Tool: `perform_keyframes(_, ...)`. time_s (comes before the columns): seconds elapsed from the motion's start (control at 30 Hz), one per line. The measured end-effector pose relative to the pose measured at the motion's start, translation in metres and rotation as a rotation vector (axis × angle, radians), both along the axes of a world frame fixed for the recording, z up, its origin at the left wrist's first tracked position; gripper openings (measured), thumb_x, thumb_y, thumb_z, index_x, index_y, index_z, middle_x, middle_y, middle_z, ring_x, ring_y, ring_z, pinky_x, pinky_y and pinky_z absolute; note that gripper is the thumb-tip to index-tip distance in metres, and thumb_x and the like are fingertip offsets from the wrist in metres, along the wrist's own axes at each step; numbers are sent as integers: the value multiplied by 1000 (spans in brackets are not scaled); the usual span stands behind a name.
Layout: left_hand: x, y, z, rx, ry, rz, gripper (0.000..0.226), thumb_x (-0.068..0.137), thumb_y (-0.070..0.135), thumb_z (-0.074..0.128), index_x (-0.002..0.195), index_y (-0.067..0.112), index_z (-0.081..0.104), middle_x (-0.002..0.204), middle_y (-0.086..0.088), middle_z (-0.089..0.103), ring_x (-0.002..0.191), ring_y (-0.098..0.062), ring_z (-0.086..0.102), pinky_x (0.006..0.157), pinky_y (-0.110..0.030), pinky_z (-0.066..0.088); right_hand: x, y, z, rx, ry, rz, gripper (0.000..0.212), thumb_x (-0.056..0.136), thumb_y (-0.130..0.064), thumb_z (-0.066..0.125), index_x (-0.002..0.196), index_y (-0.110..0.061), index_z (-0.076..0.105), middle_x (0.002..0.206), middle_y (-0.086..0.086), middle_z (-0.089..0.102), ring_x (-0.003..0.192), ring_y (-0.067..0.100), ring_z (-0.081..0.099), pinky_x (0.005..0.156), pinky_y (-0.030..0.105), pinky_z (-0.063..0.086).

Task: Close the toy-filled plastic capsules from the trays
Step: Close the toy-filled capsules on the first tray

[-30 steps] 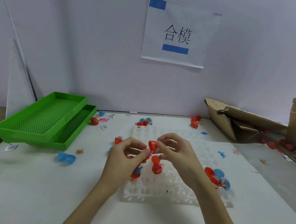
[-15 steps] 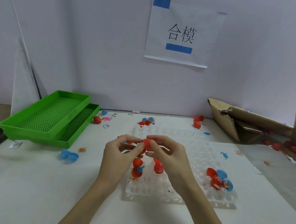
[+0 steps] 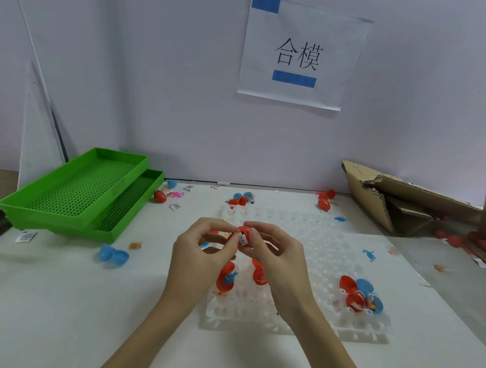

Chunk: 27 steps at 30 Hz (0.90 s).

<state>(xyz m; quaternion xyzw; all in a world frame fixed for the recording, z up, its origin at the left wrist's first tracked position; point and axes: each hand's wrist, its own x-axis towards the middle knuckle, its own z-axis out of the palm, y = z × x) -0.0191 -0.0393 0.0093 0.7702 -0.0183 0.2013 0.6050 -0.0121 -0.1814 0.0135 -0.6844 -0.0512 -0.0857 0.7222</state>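
While held up above the clear white tray (image 3: 302, 271), red capsule (image 3: 244, 238) pinched from both sides: left hand (image 3: 201, 254) with curled fingers and thumb closed on its left edge, right hand (image 3: 277, 256) with thumb and forefinger wrapped round its right half. Small white label with dark print showing on the capsule's front, between the two thumbs. Cannot tell whether the two halves are fully seated.

Below the hands, in the tray's near pockets, two open red capsules: one (image 3: 225, 277) with a blue toy inside, another (image 3: 259, 274) partly hidden by the right wrist. At the tray's near right corner, cluster of open halves (image 3: 360, 294), red and blue, with small toys in them. At the tray's far edge, a few red and blue pieces (image 3: 239, 200).

On the table (image 3: 61, 301) left of the hands, open blue capsule (image 3: 113, 254) lying empty, a tiny orange toy (image 3: 135, 245) just beside it. Two green mesh trays (image 3: 81, 192) stacked and offset at far left, a closed red capsule (image 3: 160, 196) near their far corner. More red capsules (image 3: 326, 201) at the far right of the white tray; loose blue toys (image 3: 370, 255) on the table to the right. Torn cardboard box (image 3: 404, 203) at far right by the wall. Paper sign (image 3: 302, 52) with two characters and blue tape on the wall above
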Motion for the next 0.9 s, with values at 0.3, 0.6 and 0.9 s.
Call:
perform_keyframes(0.3, 4, 2, 0, -219, 220, -142, 7, 98, 28, 70, 105, 27, 72, 100, 4, 76, 101, -20, 75, 92, -33, 61, -2, 4, -3, -10, -48, -19, 11, 99, -24, 68, 102, -26, 78, 95, -10, 79, 89, 13, 77, 74, 15, 58)
perform_keyframes(0.6, 2, 5, 3, -429, 281, -204, 10, 97, 15, 70, 106, 15, 74, 97, -7, 77, 88, -23, 77, 86, -32, 62, -2, 2, -2, 84, -2, 57, 17, 102, -26, 63, 105, -26, 80, 103, -2, 79, 97, 18, 77, 85, 26, 61)
perform_keyframes(0.9, 1, 4, 5, -230, 122, -34, 9, 94, 25, 73, 102, 22, 75, 88, 9, 79, 84, -13, 78, 78, -17, 61, 0, -1, 2, -60, -47, 13, 13, 97, -29, 70, 107, -31, 78, 102, -14, 77, 93, 10, 76, 85, 27, 63)
